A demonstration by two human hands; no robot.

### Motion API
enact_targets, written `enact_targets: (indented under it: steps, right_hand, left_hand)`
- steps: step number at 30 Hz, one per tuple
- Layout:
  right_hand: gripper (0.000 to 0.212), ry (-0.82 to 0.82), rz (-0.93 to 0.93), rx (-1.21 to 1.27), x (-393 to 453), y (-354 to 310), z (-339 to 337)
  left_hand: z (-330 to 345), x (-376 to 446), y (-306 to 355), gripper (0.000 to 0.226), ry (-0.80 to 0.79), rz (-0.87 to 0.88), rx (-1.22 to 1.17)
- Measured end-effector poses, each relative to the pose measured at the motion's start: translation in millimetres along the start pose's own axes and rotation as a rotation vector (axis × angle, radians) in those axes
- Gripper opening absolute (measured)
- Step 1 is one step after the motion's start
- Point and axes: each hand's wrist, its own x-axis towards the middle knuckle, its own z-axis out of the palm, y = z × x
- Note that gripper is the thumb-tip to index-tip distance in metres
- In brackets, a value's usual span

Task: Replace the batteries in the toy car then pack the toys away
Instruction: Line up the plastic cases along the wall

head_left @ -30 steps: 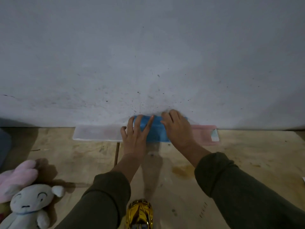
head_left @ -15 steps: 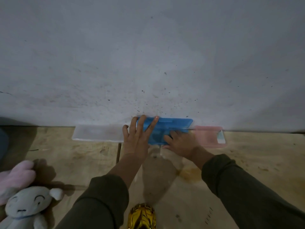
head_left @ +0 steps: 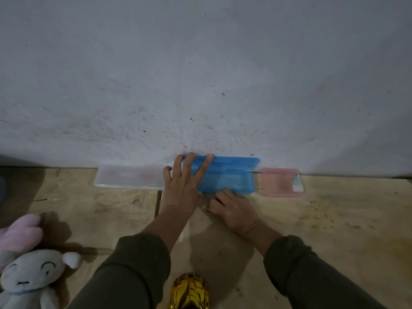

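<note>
A blue plastic case (head_left: pixel 231 177) lies on the wooden floor against the wall, its lid showing a thin gap on the right. My left hand (head_left: pixel 182 188) lies flat on the case's left end with fingers spread. My right hand (head_left: pixel 234 208) sits just in front of the case, its curled fingertips on the front edge. The gold toy car (head_left: pixel 189 291) stands at the bottom edge between my forearms, only its front part showing.
A clear flat case (head_left: pixel 129 178) lies left of the blue one and a pink case (head_left: pixel 281 182) right of it, all along the grey wall (head_left: pixel 200 74). A white plush (head_left: pixel 29 277) and a pink plush (head_left: pixel 20 233) sit at the bottom left.
My right hand has slid off the top of the blue case down to its front edge. The case's right half is now uncovered. My left hand has stayed on the left end.
</note>
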Motion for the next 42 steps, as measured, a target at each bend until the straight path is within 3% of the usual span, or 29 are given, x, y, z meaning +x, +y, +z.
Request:
enact_targets:
  steps: [3, 7, 12, 14, 20, 23, 31, 37, 42]
  right_hand:
    - [0.005, -0.067, -0.080, -0.009, 0, 1, -3]
    - [0.013, -0.125, -0.052, -0.060, 0, 1, -3]
    - [0.052, -0.058, 0.156, -0.238, 3, 2, -12]
    - [0.058, -0.082, 0.243, -0.225, 6, 1, -18]
    - [0.063, -0.419, 0.482, -0.118, 5, -4, -21]
    - [0.063, -0.506, 0.538, -0.097, 5, -2, -20]
    - [0.059, -0.445, 0.471, -0.152, 12, 7, -11]
    - [0.061, -0.441, 0.469, -0.162, 13, 1, -12]
    - [0.055, -0.343, 0.426, -0.198, 32, -12, -20]
  left_hand:
    - [8, 0, -1, 0.122, 0.114, -0.027, 0.022]
    - [12, -1, -1, 0.117, 0.087, -0.020, 0.010]
    - [13, -1, 0, 0.110, 0.147, -0.052, -0.014]
    - [15, -4, 2, 0.105, 0.172, -0.061, -0.002]
    - [30, -20, -1, 0.079, 0.117, -0.037, 0.069]
    - [34, -30, -3, 0.072, 0.134, 0.008, 0.048]
    - [26, -41, -2, 0.065, -0.123, 0.024, 0.049]
    - [4, -36, 3, 0.064, -0.121, -0.003, 0.017]
    - [-9, -45, -33, 0.055, 0.008, -0.089, -0.154]
